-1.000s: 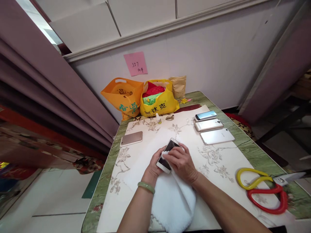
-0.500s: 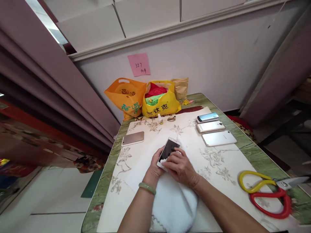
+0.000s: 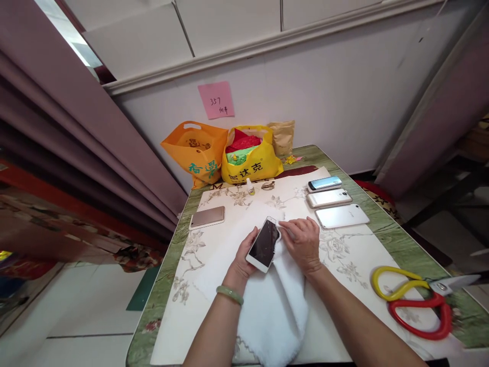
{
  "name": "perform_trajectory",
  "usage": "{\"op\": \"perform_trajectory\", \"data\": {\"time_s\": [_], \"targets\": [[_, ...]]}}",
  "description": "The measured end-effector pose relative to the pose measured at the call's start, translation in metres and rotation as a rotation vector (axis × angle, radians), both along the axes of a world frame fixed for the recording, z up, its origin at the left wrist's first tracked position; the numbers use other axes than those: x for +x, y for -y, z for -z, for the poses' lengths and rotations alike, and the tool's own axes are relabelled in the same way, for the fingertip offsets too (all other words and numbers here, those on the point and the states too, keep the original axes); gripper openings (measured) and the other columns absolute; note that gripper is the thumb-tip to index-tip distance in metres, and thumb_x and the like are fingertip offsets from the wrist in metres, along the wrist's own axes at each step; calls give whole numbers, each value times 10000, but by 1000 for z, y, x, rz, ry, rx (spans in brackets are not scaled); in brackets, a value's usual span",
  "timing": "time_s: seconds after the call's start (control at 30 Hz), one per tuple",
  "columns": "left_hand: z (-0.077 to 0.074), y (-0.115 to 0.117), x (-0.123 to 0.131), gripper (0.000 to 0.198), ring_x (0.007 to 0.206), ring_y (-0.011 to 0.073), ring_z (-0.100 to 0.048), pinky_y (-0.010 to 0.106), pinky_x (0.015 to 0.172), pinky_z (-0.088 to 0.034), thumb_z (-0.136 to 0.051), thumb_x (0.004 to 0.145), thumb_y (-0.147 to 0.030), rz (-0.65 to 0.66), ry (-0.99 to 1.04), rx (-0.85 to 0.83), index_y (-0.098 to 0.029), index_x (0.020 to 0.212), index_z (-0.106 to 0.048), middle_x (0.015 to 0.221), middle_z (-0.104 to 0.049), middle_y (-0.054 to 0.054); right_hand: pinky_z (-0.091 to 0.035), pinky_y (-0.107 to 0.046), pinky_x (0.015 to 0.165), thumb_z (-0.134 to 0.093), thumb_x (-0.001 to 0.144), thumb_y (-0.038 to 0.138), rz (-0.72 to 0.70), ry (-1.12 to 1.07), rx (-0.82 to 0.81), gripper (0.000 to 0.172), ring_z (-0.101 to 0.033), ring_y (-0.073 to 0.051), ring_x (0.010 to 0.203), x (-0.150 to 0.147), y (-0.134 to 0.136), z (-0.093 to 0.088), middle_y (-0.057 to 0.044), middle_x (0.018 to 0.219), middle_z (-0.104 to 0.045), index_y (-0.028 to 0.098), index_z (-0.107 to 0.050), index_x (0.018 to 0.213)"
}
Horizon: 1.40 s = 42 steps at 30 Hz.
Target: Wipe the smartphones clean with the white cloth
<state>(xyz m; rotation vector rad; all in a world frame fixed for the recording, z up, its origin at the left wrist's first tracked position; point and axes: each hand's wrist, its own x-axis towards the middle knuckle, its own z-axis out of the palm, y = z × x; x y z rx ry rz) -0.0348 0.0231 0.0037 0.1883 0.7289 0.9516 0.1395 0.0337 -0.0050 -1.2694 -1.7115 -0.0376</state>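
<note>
My left hand [image 3: 245,255] grips a white smartphone [image 3: 263,243] with a dark screen, tilted above the middle of the table. At the phone's upper right edge, my right hand [image 3: 301,242] pinches the edge of a white cloth [image 3: 277,306]. That cloth hangs down from my fingers and spreads below the phone toward the table's front. A green bangle [image 3: 229,294] circles my left wrist. The underside of the phone is hidden.
A gold-brown phone [image 3: 208,217] lies at left. Three more phones, the nearest a white phone [image 3: 343,216], line the right side. Large scissors [image 3: 420,298] with yellow and red handles lie front right. An orange bag [image 3: 202,153], a yellow bag [image 3: 252,165] and a small bottle [image 3: 250,187] stand behind.
My right hand has moved from the phone's screen to the right, off its upper edge, drawing the cloth's edge along. My left hand still holds the phone.
</note>
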Motion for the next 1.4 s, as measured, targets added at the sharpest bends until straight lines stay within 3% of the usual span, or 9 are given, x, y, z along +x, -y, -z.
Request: {"op": "perform_trajectory", "data": {"time_s": [0.2, 0.53, 0.67, 0.77, 0.93, 1.07, 1.2, 1.4], "targets": [[2, -2, -2, 373, 693, 201, -696, 323, 714, -544, -546, 895, -420, -59, 49, -23, -75, 929, -684, 788, -740, 99, -280, -420, 1030, -611, 899, 308, -97, -1, -49, 99, -569, -178, 844, -8, 7, 1, -5, 818, -676, 238, -668, 941], [4, -3, 2, 408, 811, 225, -700, 333, 848, -522, -544, 888, -429, -129, 43, 62, -58, 984, -685, 849, -739, 121, -363, -403, 1000, -599, 853, 246, -596, 113, 50, 80, -557, -158, 805, -18, 27, -10, 4, 772, -641, 251, -679, 860], [7, -3, 0, 425, 778, 217, -698, 323, 839, -527, -566, 871, -452, -98, 18, 37, -57, 969, -690, 844, -739, 123, -362, -402, 1018, -592, 853, 231, -696, 155, 67, 88, -555, -152, 804, -26, 34, -9, 12, 760, -633, 255, -676, 843], [9, -6, 0, 385, 815, 201, -697, 310, 861, -521, -551, 888, -408, -107, 38, 45, -68, 1012, -682, 889, -741, 113, -355, -392, 1020, -595, 878, 234, -612, 140, 69, 97, -554, -150, 809, -24, 29, -6, 14, 763, -644, 262, -685, 857], [11, -9, 1, 374, 758, 190, -692, 318, 806, -531, -545, 896, -395, -43, 91, 11, -69, 1039, -659, 858, -736, 103, -331, -390, 1001, -605, 905, 278, -243, 101, 56, 92, -548, -165, 815, -10, 10, 0, -1, 767, -661, 257, -694, 891], [5, -7, 2, 403, 802, 235, -696, 401, 828, -530, -538, 893, -437, 27, 90, 30, -82, 1044, -657, 885, -736, 130, -308, -392, 979, -610, 908, 308, -62, 66, 27, 99, -550, -178, 815, 0, -1, 5, -2, 773, -675, 254, -690, 888], [-3, -6, 4, 423, 903, 267, -692, 412, 839, -527, -508, 912, -412, 36, 85, 84, -61, 1102, -648, 1020, -722, 179, -323, -376, 926, -616, 906, 314, 29, 7, -36, 103, -560, -193, 840, 4, -5, 7, -11, 802, -687, 243, -690, 905], [-1, -8, 2, 412, 805, 242, -704, 380, 795, -539, -512, 914, -394, 31, 37, 14, -50, 1096, -649, 952, -738, 163, -347, -350, 858, -613, 908, 353, 66, -31, -73, 145, -570, -187, 814, 5, -10, 10, -11, 800, -685, 237, -699, 893]]}}
